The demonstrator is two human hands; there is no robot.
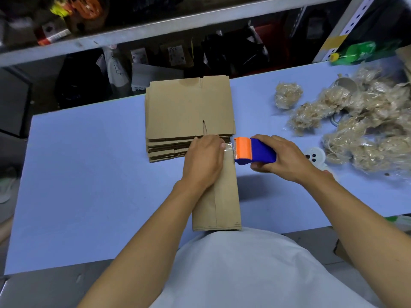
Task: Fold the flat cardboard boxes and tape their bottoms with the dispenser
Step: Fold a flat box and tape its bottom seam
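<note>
Seen from a head-worn camera looking down, a person in a pale shirt stands at a light blue table (pixel 89 174). A folded cardboard box (pixel 224 196) lies on the table right in front of the person, its near end at the table edge against the shirt and its far end touching a stack of flat boxes (pixel 189 107) farther back.

The left hand (pixel 203 161) rests palm down on the far end of the folded box, fingers curled loosely over the cardboard, pressing it to the table; its grip is a flat press rather than a pinch. Beside the thumb, a strip of clear tape (pixel 229 150) lies across the box end, running to the right edge.

The right hand (pixel 282 158) holds a tape dispenser (pixel 255 152) with a blue body and an orange front. Its grip is closed around the blue body, fingers over the top and thumb beneath. The orange front sits at the right edge of the box, where the tape strip meets it.

To the right on the table lie many crumpled wads of clear wrap (pixel 355 130), piled close together. A small white round object (pixel 315 155) sits just right of the right hand. A green bottle (pixel 355 52) with a yellow cap lies at the far right corner. Behind the table, dark shelves (pixel 155 25) hold packaged goods, too blurred to identify.
</note>
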